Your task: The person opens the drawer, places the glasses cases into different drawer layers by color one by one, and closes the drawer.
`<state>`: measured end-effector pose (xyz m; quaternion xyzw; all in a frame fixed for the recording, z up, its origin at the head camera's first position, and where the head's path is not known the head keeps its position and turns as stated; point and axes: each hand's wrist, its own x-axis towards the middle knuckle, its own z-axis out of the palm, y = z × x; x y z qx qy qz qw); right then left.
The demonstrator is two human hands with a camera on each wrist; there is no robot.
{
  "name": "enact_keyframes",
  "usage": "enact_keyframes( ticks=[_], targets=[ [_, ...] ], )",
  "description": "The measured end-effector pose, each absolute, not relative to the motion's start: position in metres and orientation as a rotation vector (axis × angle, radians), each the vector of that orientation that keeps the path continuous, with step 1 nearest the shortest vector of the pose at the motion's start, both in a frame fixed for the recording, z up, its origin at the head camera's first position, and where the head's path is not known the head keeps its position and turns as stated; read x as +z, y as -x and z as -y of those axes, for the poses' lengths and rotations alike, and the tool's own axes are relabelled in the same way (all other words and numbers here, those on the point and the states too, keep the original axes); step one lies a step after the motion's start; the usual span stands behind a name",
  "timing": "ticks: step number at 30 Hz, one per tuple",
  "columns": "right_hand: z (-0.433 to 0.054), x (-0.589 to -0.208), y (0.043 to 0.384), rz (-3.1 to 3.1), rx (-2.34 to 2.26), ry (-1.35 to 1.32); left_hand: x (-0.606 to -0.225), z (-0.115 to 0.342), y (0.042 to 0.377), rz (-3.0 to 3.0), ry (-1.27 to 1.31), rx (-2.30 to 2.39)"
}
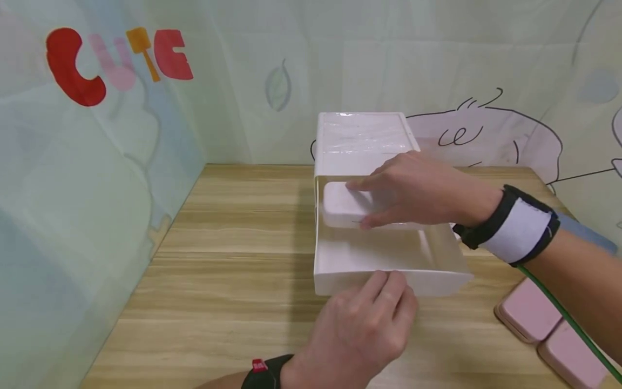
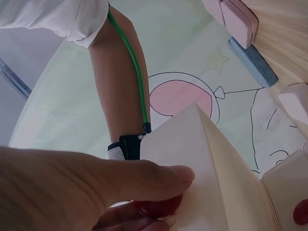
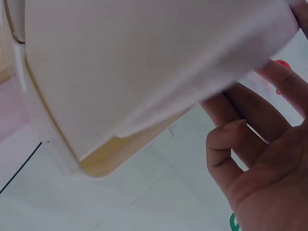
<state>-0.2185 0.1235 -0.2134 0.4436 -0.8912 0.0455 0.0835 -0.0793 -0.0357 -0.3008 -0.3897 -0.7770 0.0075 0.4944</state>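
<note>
A white drawer stands pulled out of a small white cabinet. At its front, my left hand pinches a red knob, with the thumb lying on the panel in the left wrist view. My right hand holds a white rounded box between thumb and fingers, over the back part of the drawer. Whether the box touches the drawer floor, I cannot tell. The right wrist view shows the right hand's fingers beside pale surfaces.
Two pink boxes lie on the wooden table at the right. Behind the right forearm is a blue block. A second red knob shows on the cabinet front. Printed cloth hangs behind and to the left.
</note>
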Motion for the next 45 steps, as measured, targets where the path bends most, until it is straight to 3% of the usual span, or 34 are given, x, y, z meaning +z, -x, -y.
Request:
enact_keyframes(
  ticks=[45],
  targets=[
    [-0.128,-0.228,0.226,2.788,0.009,-1.305,-0.303,0.024,0.078,1.906,0.934,0.028]
  ],
)
